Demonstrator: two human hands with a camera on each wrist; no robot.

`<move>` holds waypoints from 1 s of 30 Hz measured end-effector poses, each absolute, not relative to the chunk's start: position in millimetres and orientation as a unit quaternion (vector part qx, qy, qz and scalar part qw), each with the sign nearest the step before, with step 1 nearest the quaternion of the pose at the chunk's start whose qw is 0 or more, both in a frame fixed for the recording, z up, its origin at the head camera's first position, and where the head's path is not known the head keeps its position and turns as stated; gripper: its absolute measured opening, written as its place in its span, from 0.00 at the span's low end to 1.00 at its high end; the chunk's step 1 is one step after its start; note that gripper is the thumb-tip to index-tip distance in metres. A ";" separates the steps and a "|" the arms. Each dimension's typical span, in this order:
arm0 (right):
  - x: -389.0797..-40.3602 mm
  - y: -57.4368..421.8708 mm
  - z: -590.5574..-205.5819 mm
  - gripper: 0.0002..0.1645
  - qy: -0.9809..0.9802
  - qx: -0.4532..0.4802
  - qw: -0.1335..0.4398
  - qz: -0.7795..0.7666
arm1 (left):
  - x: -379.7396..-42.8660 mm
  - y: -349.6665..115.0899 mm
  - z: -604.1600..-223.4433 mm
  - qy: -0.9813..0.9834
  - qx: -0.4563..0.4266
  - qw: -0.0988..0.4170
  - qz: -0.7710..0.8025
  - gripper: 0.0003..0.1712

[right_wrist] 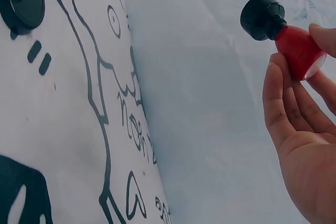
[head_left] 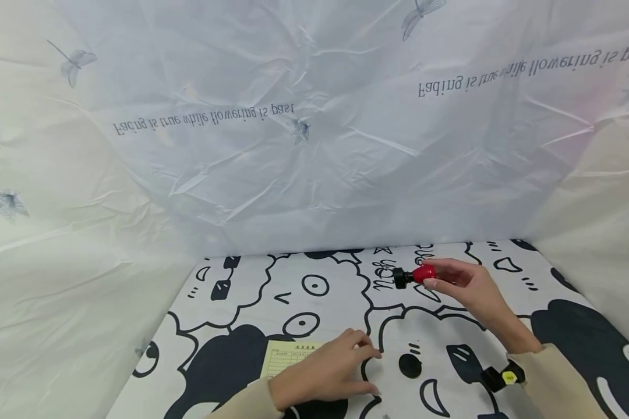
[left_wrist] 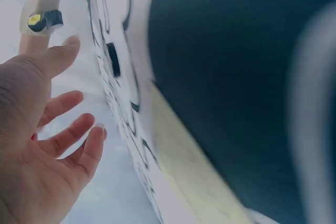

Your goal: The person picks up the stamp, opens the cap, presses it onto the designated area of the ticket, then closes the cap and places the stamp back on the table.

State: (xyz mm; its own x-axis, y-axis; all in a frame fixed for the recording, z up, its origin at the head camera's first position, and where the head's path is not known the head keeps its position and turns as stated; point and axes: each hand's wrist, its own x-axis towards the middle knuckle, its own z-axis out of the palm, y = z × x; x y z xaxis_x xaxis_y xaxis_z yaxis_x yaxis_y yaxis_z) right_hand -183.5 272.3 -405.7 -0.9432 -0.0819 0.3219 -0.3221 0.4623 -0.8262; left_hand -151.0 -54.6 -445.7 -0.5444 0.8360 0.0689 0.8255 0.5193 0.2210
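Observation:
My right hand pinches the red knob of a stamp between thumb and fingertips. The stamp is held tilted above the patterned cloth, its round black end pointing away from the palm, to the left in the head view. My left hand hovers low over the cloth with its fingers loosely bent and nothing between them; in the left wrist view its palm and fingers show bare. Partly covered by that hand in the head view, a yellow printed form lies on the cloth.
A round black disc with a thick edge lies on the black-and-white cartoon cloth, right of the left hand. White plastic sheeting printed with words and dragonflies rises behind and along both sides. A black band with a yellow spot circles the right wrist.

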 end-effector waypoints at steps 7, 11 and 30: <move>-174.8 259.5 -398.5 0.25 -0.828 0.162 0.110 0.526 | -144.6 -111.0 -456.0 0.855 0.495 -0.083 0.128 0.23; -169.3 251.0 -397.8 0.25 -0.816 0.182 0.097 0.540 | -140.9 -138.1 -457.6 0.856 0.490 -0.136 0.093 0.22; -156.2 190.4 -404.7 0.24 -0.775 0.293 0.017 0.559 | -119.7 -235.3 -476.3 0.797 0.555 -0.227 -0.079 0.39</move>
